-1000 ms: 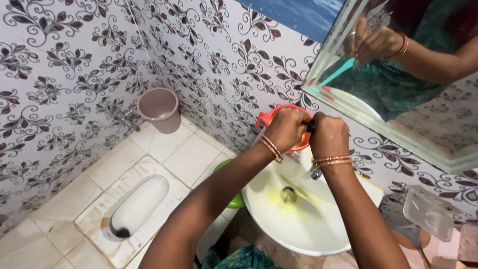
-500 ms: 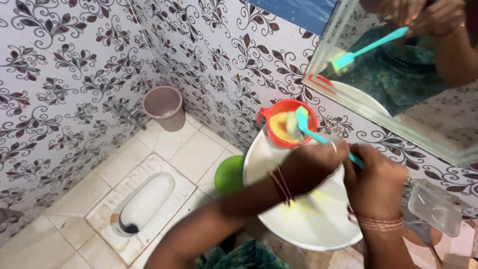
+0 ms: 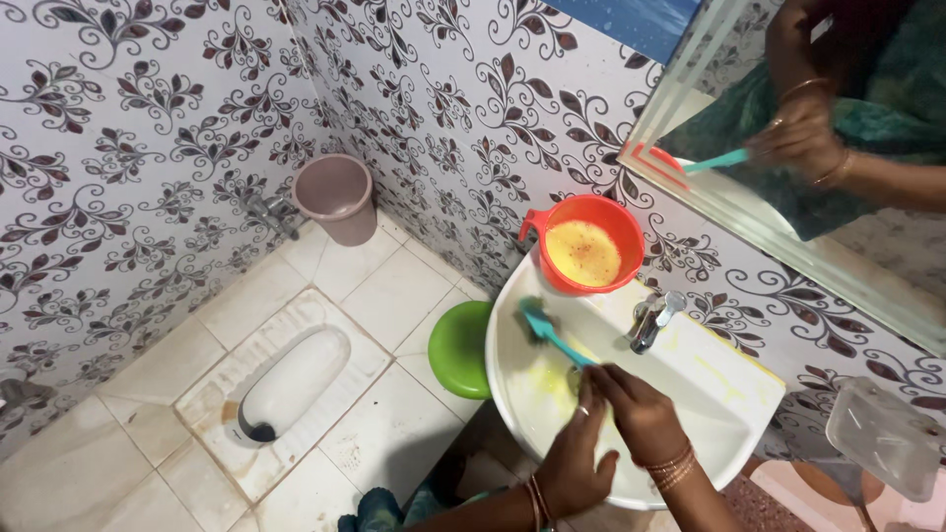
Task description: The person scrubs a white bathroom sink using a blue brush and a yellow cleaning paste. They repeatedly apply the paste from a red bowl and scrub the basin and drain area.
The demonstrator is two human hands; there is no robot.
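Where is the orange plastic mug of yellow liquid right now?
The orange plastic mug stands on the white sink's back rim by the wall, left of the metal tap.

We see a white washbasin (image 3: 690, 394) smeared with yellow streaks. On its rim stands an orange-red mug (image 3: 587, 243) filled with a foamy yellow liquid. The brush (image 3: 552, 333) has a teal handle and a head of the same teal. The tap (image 3: 652, 319) is shiny silver. Beside the basin stands a bright green stool (image 3: 460, 347). The wall tiles (image 3: 148, 148) are white with a dark brown and grey floral scroll pattern. The floor tiles (image 3: 374, 286) are plain off-white, and the squat pan (image 3: 291, 379) is white. The bucket (image 3: 338, 197) looks dusty mauve, perhaps brownish.
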